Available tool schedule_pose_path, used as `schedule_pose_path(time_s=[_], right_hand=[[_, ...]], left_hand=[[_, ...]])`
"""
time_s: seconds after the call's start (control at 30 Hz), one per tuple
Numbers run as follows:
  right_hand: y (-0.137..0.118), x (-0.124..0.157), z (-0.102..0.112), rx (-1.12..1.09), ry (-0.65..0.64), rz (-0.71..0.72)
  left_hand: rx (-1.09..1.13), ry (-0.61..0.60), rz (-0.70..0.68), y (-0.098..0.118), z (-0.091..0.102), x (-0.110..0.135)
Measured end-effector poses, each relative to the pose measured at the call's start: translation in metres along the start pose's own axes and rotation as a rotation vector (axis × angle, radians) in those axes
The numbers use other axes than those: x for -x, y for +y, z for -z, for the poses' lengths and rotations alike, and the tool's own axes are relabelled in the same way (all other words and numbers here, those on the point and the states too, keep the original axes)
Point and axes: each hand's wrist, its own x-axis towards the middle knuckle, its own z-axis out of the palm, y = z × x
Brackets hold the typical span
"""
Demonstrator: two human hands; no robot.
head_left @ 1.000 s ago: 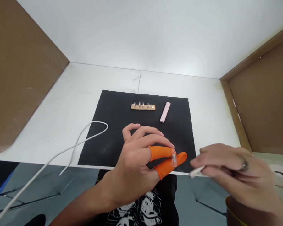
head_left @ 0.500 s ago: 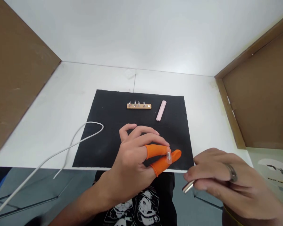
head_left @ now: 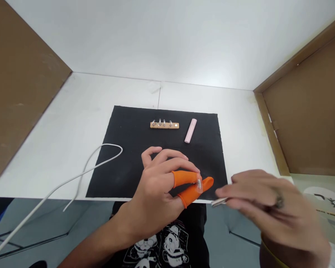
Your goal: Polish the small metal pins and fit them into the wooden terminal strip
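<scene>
Left hand (head_left: 153,193) pinching tiny clear part (head_left: 198,183) btwn orange-capped thumb & forefinger at black mat (head_left: 128,163) edge, right hand (head_left: 268,208) gripping slim metal tool (head_left: 219,202) (blurred); prob. light, fragile, slippery, so hold by sides.

A black mat (head_left: 128,167) lies flat on the white counter (head_left: 72,119). Near its far edge rests a small wooden strip (head_left: 164,125) with four metal pins standing on it, and just beside that, to the right, a pink stick (head_left: 190,130) lies at a slant. A white cable (head_left: 80,175) loops over the mat's left edge. Brown boards (head_left: 19,85) flank the counter on both sides.
</scene>
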Motion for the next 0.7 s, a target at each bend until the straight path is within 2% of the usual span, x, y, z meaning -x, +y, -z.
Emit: schedule_pose_path(time_s=[0.1, 0.13, 0.17, 0.27, 0.3, 0.33, 0.4, 0.57, 0.6, 0.63, 0.7], right_hand=[[0.010, 0.005, -0.005, 0.032, 0.377, -0.080], [0.011, 0.005, -0.007, 0.042, 0.418, -0.094], [0.008, 0.004, -0.009, 0.047, 0.374, -0.082], [-0.008, -0.002, -0.010, 0.065, 0.025, 0.038], [-0.014, -0.004, -0.010, 0.078, -0.051, 0.070], [-0.018, -0.005, -0.010, 0.096, -0.071, 0.091], [-0.018, -0.002, -0.012, 0.147, 0.023, 0.103], [0.010, 0.009, -0.023, 0.261, 0.558, -0.041], [0.011, 0.009, -0.025, 0.269, 0.585, -0.044], [0.010, 0.009, -0.027, 0.275, 0.552, -0.020], [-0.002, 0.007, -0.029, 0.303, 0.360, 0.065]], left_hand=[[0.008, -0.006, 0.005, 0.001, 0.000, 0.000], [0.009, -0.006, 0.007, 0.001, 0.000, 0.000], [0.009, -0.006, 0.008, 0.001, 0.000, 0.000], [0.002, -0.010, 0.008, 0.000, 0.000, 0.001], [-0.001, -0.014, 0.010, 0.000, 0.000, 0.001], [-0.002, -0.016, 0.013, 0.000, 0.000, 0.001], [-0.001, -0.011, 0.014, 0.001, 0.000, 0.001], [0.005, -0.007, 0.014, 0.002, 0.000, 0.001], [0.004, -0.010, 0.014, 0.002, 0.001, 0.001], [0.004, -0.011, 0.015, 0.002, 0.001, 0.002], [0.004, -0.010, 0.020, 0.001, 0.001, 0.002]])
